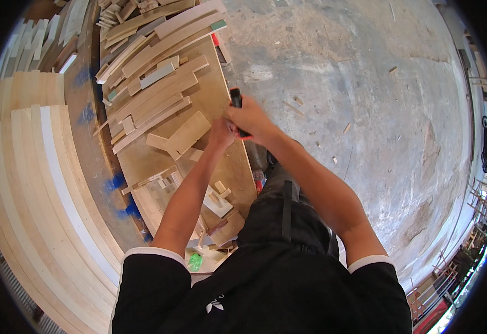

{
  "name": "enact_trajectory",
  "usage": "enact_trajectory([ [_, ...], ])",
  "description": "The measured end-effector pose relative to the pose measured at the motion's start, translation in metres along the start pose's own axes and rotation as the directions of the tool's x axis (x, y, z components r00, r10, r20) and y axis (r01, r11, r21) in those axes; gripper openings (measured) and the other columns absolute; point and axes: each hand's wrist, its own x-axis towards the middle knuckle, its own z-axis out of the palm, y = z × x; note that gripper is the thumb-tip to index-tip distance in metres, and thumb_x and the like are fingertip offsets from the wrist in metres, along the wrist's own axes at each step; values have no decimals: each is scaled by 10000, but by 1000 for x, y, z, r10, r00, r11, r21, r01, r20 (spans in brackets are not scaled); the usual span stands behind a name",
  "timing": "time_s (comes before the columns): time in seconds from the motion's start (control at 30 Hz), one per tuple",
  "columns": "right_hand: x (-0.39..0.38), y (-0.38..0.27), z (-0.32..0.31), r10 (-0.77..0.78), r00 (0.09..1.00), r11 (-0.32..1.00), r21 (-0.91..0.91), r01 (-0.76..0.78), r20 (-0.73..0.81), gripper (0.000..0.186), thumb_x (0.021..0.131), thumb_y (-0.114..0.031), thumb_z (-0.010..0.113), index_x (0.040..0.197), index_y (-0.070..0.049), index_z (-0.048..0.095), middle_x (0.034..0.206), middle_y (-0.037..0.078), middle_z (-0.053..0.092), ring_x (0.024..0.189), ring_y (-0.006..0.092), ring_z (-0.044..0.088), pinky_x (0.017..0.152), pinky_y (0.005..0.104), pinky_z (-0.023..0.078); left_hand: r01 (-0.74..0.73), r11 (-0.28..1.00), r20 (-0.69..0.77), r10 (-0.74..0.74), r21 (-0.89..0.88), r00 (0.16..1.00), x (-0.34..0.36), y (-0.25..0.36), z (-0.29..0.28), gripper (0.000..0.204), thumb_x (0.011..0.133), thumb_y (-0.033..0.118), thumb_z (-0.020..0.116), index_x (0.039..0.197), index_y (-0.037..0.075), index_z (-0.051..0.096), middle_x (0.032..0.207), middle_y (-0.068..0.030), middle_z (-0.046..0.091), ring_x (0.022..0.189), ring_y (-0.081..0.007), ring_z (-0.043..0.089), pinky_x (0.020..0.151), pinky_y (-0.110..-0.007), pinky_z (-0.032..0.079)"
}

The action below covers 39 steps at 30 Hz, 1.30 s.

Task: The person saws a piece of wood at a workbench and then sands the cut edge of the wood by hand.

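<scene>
While both hands meet at the near edge of a plywood worktable (210, 94), a person standing over it grips a black, red-accented hand tool (236, 99), its dark end poking up above the knuckles. The right hand (250, 118) is clenched round the tool's body; the left hand (220, 133) presses against it from below, fingers curled, though whether they grasp the tool or only steady it cannot be told. Offcuts and long pale wooden slats (154, 83) crowd the table (more boards (43, 183) are stacked to the left). By the look of it, the tool is being readied or adjusted over the table edge; the next move calls for a firm two-handed hold, clear of the loose block (187, 132) nearby.
</scene>
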Motion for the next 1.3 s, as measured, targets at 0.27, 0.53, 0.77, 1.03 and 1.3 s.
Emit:
enact_trajectory([
  [0.27, -104, 8, 49, -253, 963, 902, -382, 200, -93, 271, 925, -155, 560, 1146, -17, 487, 846, 185, 610, 753, 351, 602, 699, 380, 479, -139, 990, 16, 139, -11, 990, -1, -45, -20, 190, 773, 218, 678, 861, 54, 642, 720, -108, 621, 655, -205, 627, 566, -321, 471],
  [0.53, -227, -3, 30, -181, 981, 954, -255, 158, -66, 337, 860, -60, 606, 1140, 50, 453, 832, 297, 609, 829, 467, 627, 674, 435, 482, -113, 715, 40, 118, 690, 992, -6, 3, -13, 126, 603, 111, 815, 676, 59, 727, 641, -147, 651, 580, -241, 651, 558, -330, 491],
  [0.77, -171, 48, 22, -249, 961, 940, -269, 210, -118, 151, 884, -20, 570, 1023, 22, 529, 751, 152, 573, 694, 214, 587, 681, 322, 465, -206, 709, 87, 201, 675, 976, -11, 1, -15, 138, 589, 99, 810, 695, 60, 732, 684, -143, 668, 617, -263, 666, 584, -345, 509],
  [1.03, -202, 34, 33, -332, 933, 914, -292, 283, -136, 340, 863, -54, 609, 1180, 46, 537, 817, 242, 615, 858, 368, 678, 705, 382, 494, -188, 688, 104, 162, 701, 981, -4, 5, -15, 169, 555, 70, 776, 720, 50, 745, 677, -162, 662, 624, -283, 665, 581, -361, 503],
  [1.3, -144, 35, 29, -219, 970, 947, -262, 186, -104, 297, 830, -48, 619, 1102, 34, 532, 892, 299, 619, 900, 466, 619, 741, 444, 499, -212, 769, 37, 238, 603, 971, -9, 8, -15, 124, 582, 56, 753, 702, 29, 735, 660, -183, 650, 607, -284, 660, 587, -352, 511],
])
